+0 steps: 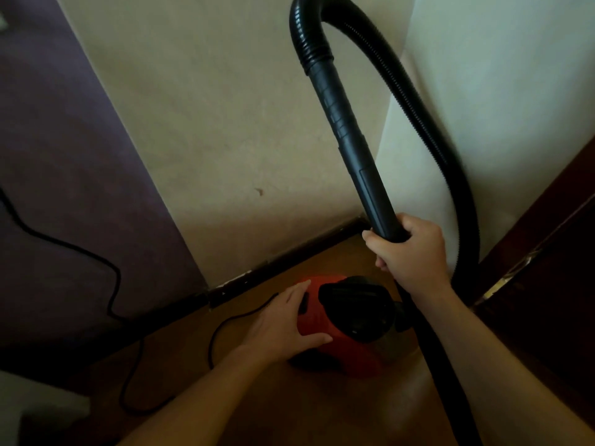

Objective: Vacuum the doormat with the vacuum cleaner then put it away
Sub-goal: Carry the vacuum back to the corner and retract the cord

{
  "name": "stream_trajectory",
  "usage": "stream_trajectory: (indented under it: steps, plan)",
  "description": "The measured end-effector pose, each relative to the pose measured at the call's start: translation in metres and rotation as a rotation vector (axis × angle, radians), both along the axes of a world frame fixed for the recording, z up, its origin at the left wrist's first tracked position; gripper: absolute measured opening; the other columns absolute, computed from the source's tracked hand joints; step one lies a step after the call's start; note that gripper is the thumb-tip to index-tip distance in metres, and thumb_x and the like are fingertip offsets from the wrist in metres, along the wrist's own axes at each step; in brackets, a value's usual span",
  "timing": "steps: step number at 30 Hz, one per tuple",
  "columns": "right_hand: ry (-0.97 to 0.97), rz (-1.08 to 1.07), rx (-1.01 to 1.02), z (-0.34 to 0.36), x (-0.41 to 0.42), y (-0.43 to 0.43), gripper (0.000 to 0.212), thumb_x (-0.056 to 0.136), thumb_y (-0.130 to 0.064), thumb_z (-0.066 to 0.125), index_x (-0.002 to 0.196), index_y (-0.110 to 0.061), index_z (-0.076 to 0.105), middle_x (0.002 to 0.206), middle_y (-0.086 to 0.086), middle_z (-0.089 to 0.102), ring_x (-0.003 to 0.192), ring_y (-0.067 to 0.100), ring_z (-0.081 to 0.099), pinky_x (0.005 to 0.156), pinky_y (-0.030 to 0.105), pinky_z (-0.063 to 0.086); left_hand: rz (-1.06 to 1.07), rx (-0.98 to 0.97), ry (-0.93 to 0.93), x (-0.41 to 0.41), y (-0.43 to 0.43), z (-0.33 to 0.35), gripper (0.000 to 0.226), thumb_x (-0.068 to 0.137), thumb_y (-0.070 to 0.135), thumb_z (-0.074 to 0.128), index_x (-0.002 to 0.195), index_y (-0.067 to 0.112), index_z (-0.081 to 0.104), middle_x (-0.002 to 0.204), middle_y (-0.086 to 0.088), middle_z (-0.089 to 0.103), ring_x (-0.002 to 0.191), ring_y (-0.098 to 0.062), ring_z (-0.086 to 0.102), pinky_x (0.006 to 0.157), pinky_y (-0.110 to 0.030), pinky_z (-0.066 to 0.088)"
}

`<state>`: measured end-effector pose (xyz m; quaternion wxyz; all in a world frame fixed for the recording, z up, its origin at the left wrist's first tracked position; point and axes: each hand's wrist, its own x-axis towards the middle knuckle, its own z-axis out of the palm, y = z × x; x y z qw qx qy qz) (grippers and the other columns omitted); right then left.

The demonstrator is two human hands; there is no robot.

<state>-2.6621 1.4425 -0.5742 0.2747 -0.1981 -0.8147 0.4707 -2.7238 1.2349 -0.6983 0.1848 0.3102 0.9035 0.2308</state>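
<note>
Far left: dark purple panel (64, 175) runs down to the floor, black power cord (116, 284) snakes down in front of it, loops across the wooden floor (289, 407) and heads toward the vacuum body.

Centre: beige wall (219, 140) with a small dark mark low down, black skirting board (289, 262) along its base, meeting the corner.

Left hand (286, 326) lies flat on the red housing of the vacuum cleaner (341, 326), fingers spread and extended over the left side and top, thumb along the lower edge. Not closed around anything, just palm contact, open hand. Fingertips sit just beside a small black part on the housing; can't tell if it's a switch.

Vacuum cleaner sits on the floor in the corner, near the skirting, red body with a black top section/handle area. Doormat not seen here.

Right of it: rigid black wand tube (357, 149) stands tilted, upper end up near the top edge, lower end in the right hand (412, 249). Right hand is wrapped fully round the tube's lower end, fingers curled closed, firm clamp.

Ribbed black hose (418, 101) comes off the top of the tube, arcs over at the top edge, then drops down the right side past the right forearm toward the floor, passing just beside the vacuum body.

Right edge: paler wall section (499, 75), then a dark brown wooden door or frame (553, 252) with chipped edge
</note>
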Motion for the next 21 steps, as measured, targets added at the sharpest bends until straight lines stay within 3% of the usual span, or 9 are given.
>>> stream_trajectory:
  steps: [4,8,14,21]
  plan:
    - [0.053,-0.003,-0.052,0.023,0.002,-0.018,0.009,0.083,-0.017,0.080,0.083,-0.016,0.071,0.055,0.004,0.064,0.048,0.018,0.064,0.054,0.042,0.060,-0.007,0.088,0.045,0.004,-0.012,0.037,0.103,0.070,0.082,0.059,0.153,0.044,0.011,0.158,0.021,0.020,0.143,-0.008,0.031,0.112,-0.041,0.041]
    - [0.109,-0.045,-0.149,0.041,-0.006,-0.031,0.011,0.084,-0.017,0.079,0.081,-0.015,0.068,0.056,0.005,0.063,0.049,0.017,0.063,0.054,0.038,0.058,-0.032,0.150,0.062,-0.001,-0.023,0.069,0.096,0.072,0.084,0.055,0.151,0.047,0.016,0.156,0.022,0.022,0.141,-0.008,0.034,0.110,-0.040,0.044]
    - [0.279,-0.119,-0.351,0.073,-0.026,-0.046,0.014,0.083,-0.004,0.073,0.086,0.005,0.062,0.062,0.009,0.055,0.045,0.016,0.054,0.046,0.028,0.046,-0.050,0.170,0.108,-0.010,-0.037,0.107,0.082,0.079,0.075,0.059,0.147,0.038,0.033,0.148,0.017,0.040,0.134,-0.007,0.042,0.108,-0.034,0.043]
    - [0.420,-0.122,-0.409,0.102,-0.052,-0.064,0.014,0.078,-0.004,0.071,0.078,-0.010,0.059,0.064,0.010,0.054,0.045,0.020,0.053,0.046,0.031,0.046,0.013,0.200,0.114,-0.017,-0.077,0.116,0.075,0.077,0.075,0.061,0.137,0.032,0.051,0.130,0.016,0.059,0.117,-0.001,0.054,0.101,-0.032,0.050]
